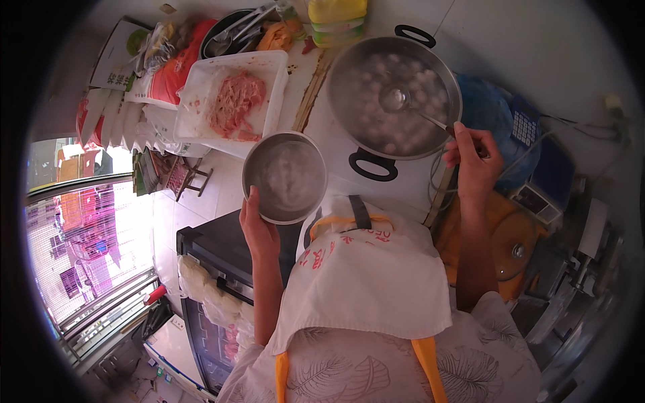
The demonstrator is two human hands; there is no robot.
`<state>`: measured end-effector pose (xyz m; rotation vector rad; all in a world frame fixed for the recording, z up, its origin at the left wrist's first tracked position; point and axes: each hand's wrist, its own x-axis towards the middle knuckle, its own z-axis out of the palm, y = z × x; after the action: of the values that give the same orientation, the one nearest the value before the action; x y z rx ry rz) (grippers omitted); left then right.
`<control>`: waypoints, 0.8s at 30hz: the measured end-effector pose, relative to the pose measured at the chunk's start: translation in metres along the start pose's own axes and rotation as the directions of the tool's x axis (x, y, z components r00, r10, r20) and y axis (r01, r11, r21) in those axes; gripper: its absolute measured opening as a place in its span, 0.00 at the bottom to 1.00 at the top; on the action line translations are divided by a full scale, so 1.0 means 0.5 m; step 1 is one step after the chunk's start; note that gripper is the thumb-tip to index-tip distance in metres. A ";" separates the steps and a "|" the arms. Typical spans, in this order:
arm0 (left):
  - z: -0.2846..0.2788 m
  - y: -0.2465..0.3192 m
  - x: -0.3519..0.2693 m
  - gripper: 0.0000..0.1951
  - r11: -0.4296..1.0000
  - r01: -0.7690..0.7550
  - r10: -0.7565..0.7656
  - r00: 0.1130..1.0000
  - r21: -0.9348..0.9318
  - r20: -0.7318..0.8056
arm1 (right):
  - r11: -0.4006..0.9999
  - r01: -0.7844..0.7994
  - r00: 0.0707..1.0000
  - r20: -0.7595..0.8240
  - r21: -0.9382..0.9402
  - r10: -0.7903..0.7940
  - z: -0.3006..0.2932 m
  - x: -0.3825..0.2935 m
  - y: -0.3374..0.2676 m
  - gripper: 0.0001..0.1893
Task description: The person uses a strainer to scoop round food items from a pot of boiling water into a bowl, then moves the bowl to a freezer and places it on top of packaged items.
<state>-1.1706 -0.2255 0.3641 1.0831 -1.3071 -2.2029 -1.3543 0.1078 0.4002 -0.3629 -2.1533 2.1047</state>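
My right hand grips the handle of a metal ladle, whose round bowl rests in the liquid of a wide steel pot. Many pale pinkish balls float around it. Two black loop handles stick out from the pot's rim. In my left hand is a round metal bowl, held by its rim to the left of the pot, with the thumb over the edge. Cloudy, greyish contents show inside the bowl; what they are I cannot tell.
A white plastic tub of raw minced meat stands left of the pot. Behind are an oil jug and a dark basin of utensils. To the right lie a blue plastic bag, a calculator, a cable and a glass lid.
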 end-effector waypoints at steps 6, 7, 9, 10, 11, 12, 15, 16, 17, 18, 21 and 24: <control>-0.002 -0.002 0.004 0.22 1.000 -0.013 0.013 1.000 0.001 0.021 | 1.000 0.004 0.999 0.052 -0.018 -0.003 0.003 -0.022 -0.005 0.10; -0.002 -0.003 0.005 0.22 1.000 -0.016 0.016 0.999 -0.001 0.029 | 1.000 0.003 0.998 0.057 -0.017 -0.002 0.002 -0.025 -0.004 0.10; -0.001 -0.003 0.007 0.23 1.000 -0.016 0.016 0.999 -0.001 0.027 | 1.000 0.009 0.997 0.073 -0.008 -0.008 -0.003 -0.030 0.000 0.10; -0.001 -0.003 0.007 0.24 1.000 -0.016 0.016 1.000 -0.001 0.026 | 1.000 0.011 0.997 0.082 -0.003 -0.011 -0.005 -0.033 0.001 0.09; -0.002 -0.005 0.008 0.25 1.000 -0.021 0.021 0.999 0.008 0.031 | 1.000 0.007 0.997 0.081 -0.001 -0.007 -0.006 -0.035 0.001 0.09; -0.005 -0.006 0.010 0.25 1.000 -0.026 0.026 0.999 0.017 0.036 | 1.000 0.003 0.997 0.081 0.001 -0.003 -0.005 -0.038 0.000 0.09; -0.012 -0.009 0.013 0.26 0.999 -0.029 0.028 0.999 0.019 0.037 | 0.999 -0.016 0.997 0.073 -0.036 0.019 0.001 -0.048 -0.010 0.09; -0.013 -0.010 0.014 0.26 0.999 -0.028 0.027 0.999 0.016 0.036 | 0.998 -0.023 0.997 0.069 -0.055 0.027 0.004 -0.052 -0.014 0.09; -0.014 -0.010 0.014 0.26 1.000 -0.024 0.023 0.999 0.015 0.030 | 0.998 -0.033 0.996 0.076 -0.058 0.037 0.006 -0.055 -0.016 0.09; -0.014 -0.010 0.014 0.26 1.000 -0.019 0.019 1.000 0.015 0.024 | 0.997 -0.043 0.996 0.082 -0.060 0.047 0.008 -0.058 -0.018 0.09; -0.005 -0.005 0.010 0.24 1.000 -0.010 0.010 1.000 -0.004 0.008 | 0.997 -0.063 0.993 0.096 -0.055 0.068 0.010 -0.062 -0.017 0.09; 0.001 -0.002 0.008 0.22 1.000 -0.011 0.011 1.000 -0.016 0.004 | 0.996 -0.081 0.990 0.113 -0.033 0.084 0.011 -0.067 -0.016 0.09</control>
<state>-1.1735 -0.2270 0.3616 1.0635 -1.2924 -2.2052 -1.3240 0.0941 0.4110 -0.3485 -2.2707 2.1919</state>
